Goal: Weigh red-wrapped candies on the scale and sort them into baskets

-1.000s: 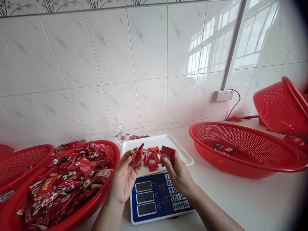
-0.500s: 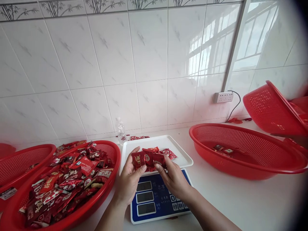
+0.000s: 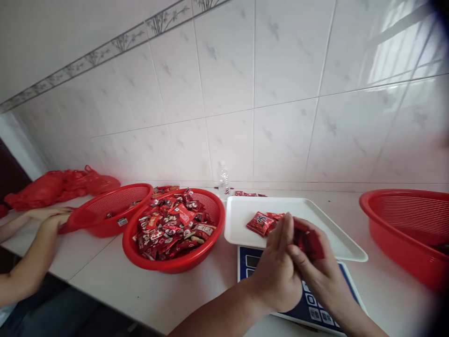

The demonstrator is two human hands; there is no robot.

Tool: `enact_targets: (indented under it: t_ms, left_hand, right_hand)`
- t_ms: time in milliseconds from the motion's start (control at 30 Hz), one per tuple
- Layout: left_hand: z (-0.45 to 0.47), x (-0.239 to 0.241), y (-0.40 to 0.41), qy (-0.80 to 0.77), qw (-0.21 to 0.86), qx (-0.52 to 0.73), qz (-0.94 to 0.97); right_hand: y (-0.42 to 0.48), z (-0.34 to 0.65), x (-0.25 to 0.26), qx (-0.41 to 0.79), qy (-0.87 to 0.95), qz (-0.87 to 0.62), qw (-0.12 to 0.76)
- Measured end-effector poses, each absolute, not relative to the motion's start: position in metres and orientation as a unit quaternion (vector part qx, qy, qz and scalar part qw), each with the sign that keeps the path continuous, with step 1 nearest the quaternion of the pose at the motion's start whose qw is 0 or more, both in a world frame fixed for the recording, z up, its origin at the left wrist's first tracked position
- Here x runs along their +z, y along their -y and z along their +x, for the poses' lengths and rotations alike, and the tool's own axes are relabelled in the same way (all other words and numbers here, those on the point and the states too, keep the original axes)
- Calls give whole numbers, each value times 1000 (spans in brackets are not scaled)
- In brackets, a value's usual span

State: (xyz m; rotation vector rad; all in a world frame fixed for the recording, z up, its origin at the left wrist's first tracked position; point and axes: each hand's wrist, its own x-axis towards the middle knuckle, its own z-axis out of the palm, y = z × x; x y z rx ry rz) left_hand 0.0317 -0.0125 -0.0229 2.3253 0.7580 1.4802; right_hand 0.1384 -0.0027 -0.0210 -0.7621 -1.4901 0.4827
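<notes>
Small red snack packets are gripped in my right hand, its fingers curled round them. My left hand is pressed up beside them with its fingers stretched out and close together; part of its palm is hidden. Both hands are above the blue-and-white weighing scale. Behind them, more red packets lie on the scale's white tray. To the left stands a red basket heaped with red and dark-red snack packets.
A clear plastic bottle stands by the tiled wall. Another red basket is at the right edge. Far left, another person's hands are near a red basket, with red plastic bags behind.
My view has swung left, bringing in another person's arms and red bags. My left hand has gone from holding packets to lying straight-fingered against my right hand, which keeps packets in its grip.
</notes>
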Motion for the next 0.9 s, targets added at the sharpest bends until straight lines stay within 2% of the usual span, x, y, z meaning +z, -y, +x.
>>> enact_targets:
  t_ms: [133,233,333,400,500,567,733,900]
  left_hand:
    - [37,0,11,-248,133,424,861]
    - [30,14,-2,-270,152,395,865]
    - [16,21,-24,-382,161,336,846]
    - [7,23,-39,-474,164,224,835]
    - [4,25,-56,-524,175,70,830]
    - [9,27,-62,-523,181,27,833]
    - [32,27,-71,-501,138,20,854]
    - [48,23,-75,-480,100,32,871]
  right_hand:
    - [-2,151,-5,292,527,-382,701]
    - [-10,169,10,351,391,-339,780]
    - [-22,188,18,338,285,-291,848]
    - [-30,199,18,332,247,-292,862]
    - [-37,207,13,336,257,-324,846]
    - [-39,207,10,336,288,-354,824]
    - [-43,202,1,318,398,-422,750]
    - [-46,202,-10,230,507,-511,655]
